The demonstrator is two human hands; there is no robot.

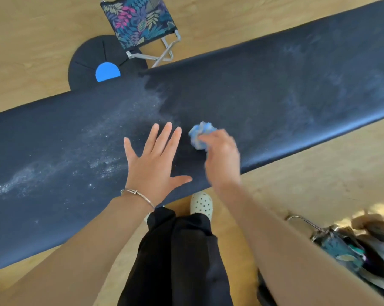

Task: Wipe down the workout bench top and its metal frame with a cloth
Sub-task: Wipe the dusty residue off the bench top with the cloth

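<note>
A long dark padded bench top (264, 91) runs across the view from lower left to upper right. White dusty powder streaks lie on its left half, and fainter smears show on the right. My left hand (152, 161) rests flat on the pad near its front edge, fingers spread. Just to its right, my right hand (219, 157) grips a crumpled blue and white cloth (201, 134) against the pad; this hand is blurred. The bench's metal frame is hidden under the pad.
A folding stool with a leaf-print seat (140, 18) stands on the wooden floor behind the bench, next to a black disc with a blue centre (91, 60). A bag and other items (359, 244) lie at lower right. My legs and a dotted shoe (201, 204) are below.
</note>
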